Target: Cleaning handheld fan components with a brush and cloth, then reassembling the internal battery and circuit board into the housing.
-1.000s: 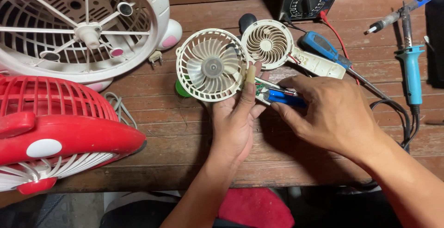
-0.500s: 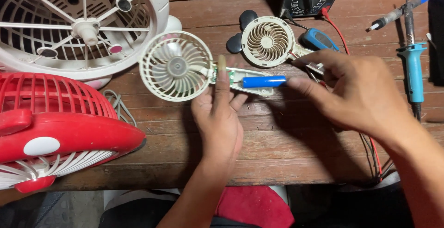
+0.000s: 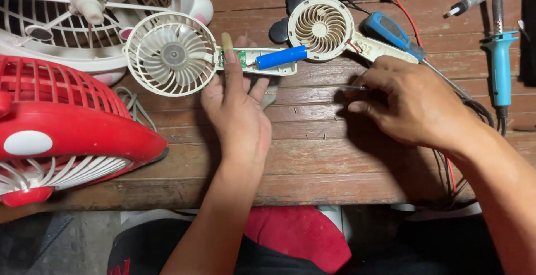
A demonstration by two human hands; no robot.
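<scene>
Lying across a wooden workbench (image 3: 335,158), largest first: a big white fan (image 3: 84,18) sitting behind and left of the opened handheld fan (image 3: 170,53), and a red fan (image 3: 61,124) crowding in left of and nearer than it. Counting four fans in all: two big, two handheld, the second handheld fan (image 3: 320,27) resting just right of the first. Lying open, the first fan's handle (image 3: 257,63) carrying a blue battery cell (image 3: 281,57) and a green circuit board (image 3: 233,58). Pressing down on that handle, the left hand (image 3: 237,113), fingers spread flat, one fingertip on the board. Resting well right of the opened fan, the right hand (image 3: 410,104), pinching a thin metal tool (image 3: 353,87). Further right, a blue soldering iron (image 3: 499,57).
</scene>
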